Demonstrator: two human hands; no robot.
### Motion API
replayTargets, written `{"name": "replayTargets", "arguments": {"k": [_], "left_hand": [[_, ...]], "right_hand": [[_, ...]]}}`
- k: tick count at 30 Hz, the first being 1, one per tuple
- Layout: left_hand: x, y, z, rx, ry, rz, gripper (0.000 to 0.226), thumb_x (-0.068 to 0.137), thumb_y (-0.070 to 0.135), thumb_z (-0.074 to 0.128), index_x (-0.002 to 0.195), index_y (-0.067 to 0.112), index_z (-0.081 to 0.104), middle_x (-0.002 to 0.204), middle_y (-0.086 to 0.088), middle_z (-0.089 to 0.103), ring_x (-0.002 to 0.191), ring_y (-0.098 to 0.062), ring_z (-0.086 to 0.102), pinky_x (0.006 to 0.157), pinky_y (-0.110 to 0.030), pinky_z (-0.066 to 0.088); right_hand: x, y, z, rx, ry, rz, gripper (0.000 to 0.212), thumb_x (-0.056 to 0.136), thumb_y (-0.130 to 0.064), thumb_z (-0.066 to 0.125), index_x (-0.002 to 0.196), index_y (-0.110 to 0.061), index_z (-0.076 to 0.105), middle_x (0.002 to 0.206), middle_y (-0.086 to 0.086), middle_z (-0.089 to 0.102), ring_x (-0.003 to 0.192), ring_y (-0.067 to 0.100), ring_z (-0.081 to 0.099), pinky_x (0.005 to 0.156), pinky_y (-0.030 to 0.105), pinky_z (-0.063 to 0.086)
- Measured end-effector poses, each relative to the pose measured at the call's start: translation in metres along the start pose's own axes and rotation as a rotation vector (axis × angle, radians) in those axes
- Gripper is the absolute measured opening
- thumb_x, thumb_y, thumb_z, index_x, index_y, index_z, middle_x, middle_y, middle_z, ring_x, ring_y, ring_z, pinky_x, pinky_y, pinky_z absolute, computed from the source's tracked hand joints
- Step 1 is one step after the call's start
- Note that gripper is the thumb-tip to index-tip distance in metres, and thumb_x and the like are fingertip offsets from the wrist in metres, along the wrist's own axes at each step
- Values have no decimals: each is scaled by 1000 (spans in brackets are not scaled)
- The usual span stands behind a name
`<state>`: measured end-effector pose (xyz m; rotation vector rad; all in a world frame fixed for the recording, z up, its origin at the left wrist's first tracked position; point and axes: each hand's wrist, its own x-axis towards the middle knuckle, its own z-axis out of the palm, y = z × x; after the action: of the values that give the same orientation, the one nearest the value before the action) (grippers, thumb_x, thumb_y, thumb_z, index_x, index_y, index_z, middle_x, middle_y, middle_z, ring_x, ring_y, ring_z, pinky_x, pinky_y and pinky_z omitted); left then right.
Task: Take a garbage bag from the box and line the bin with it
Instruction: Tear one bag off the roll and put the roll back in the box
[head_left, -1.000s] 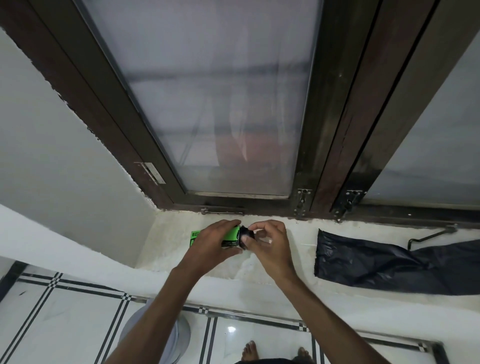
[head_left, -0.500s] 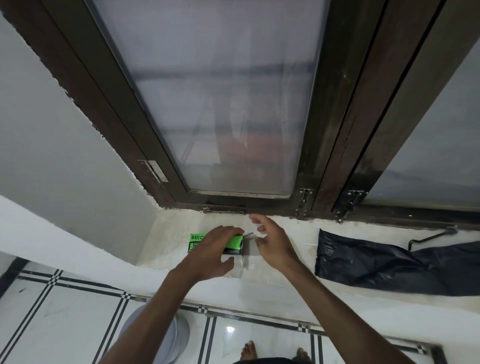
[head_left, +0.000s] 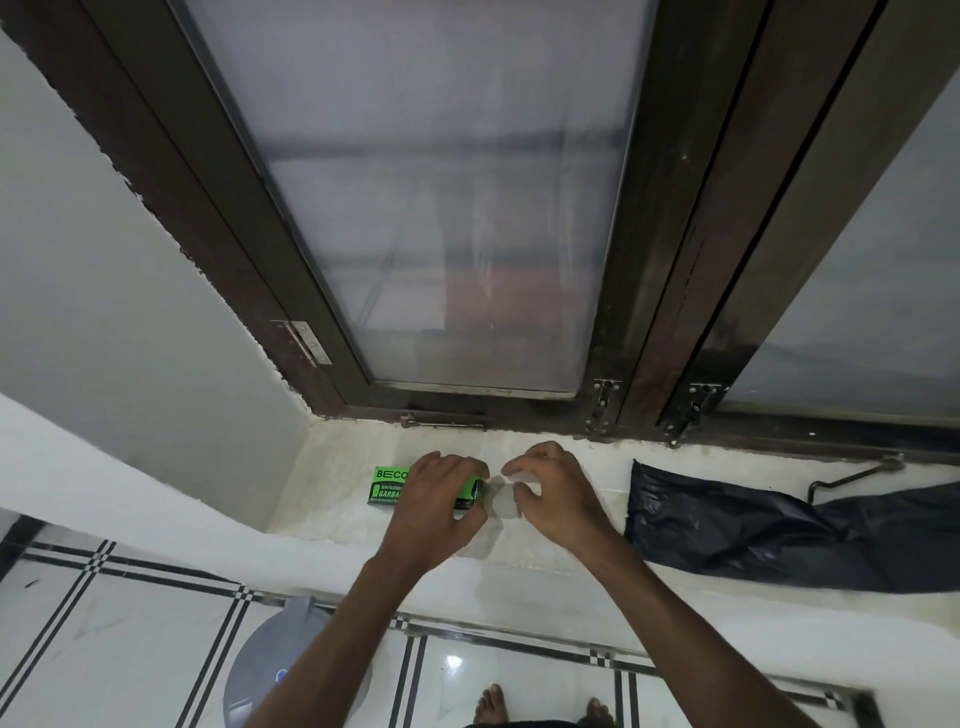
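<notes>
The green garbage bag box (head_left: 388, 486) sits on the sill under our left hand (head_left: 434, 501), which clamps it down, while our right hand (head_left: 558, 496) hovers just beside its open end, fingers apart and empty. We're at the pull-a-bag-out step, so next we pinch inside that end; the bin (head_left: 260, 670) is on the floor below our left arm.

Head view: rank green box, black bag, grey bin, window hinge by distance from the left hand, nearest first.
1. Green box: under the left hand, on the sill.
2. Grey bin: below, on the floor, left of the forearm.
3. Window hinge and black bag: hinge up-left on the frame, bag right on the sill; too close to call.
</notes>
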<state>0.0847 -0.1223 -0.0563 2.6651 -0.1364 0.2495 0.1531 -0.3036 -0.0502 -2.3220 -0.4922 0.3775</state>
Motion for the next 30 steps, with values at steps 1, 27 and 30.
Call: {"name": "replayTargets", "arguments": {"k": [1, 27, 30], "left_hand": [[1, 0, 1, 8, -8, 11, 22, 81, 32, 61, 102, 26, 64, 101, 10, 66, 95, -12, 57, 97, -33, 42], [1, -20, -10, 23, -138, 12, 60, 69, 46, 82, 122, 23, 64, 119, 6, 70, 111, -16, 61, 112, -41, 35], [2, -19, -9, 21, -119, 10, 59, 69, 43, 84, 120, 21, 65, 118, 4, 71, 108, -17, 62, 107, -36, 35]], "right_hand": [[-1, 2, -1, 2, 1, 21, 30, 92, -15, 59, 120, -23, 69, 118, -1, 57, 112, 13, 53, 95, 26, 46], [1, -29, 14, 764, -99, 324, 19, 86, 3, 68, 101, -8, 68, 94, 18, 71, 77, 25, 73, 75, 36, 63], [-1, -32, 17, 748, -67, 326, 27, 87, 3, 69, 108, -14, 63, 92, 16, 73, 74, 23, 75, 73, 34, 63]]}}
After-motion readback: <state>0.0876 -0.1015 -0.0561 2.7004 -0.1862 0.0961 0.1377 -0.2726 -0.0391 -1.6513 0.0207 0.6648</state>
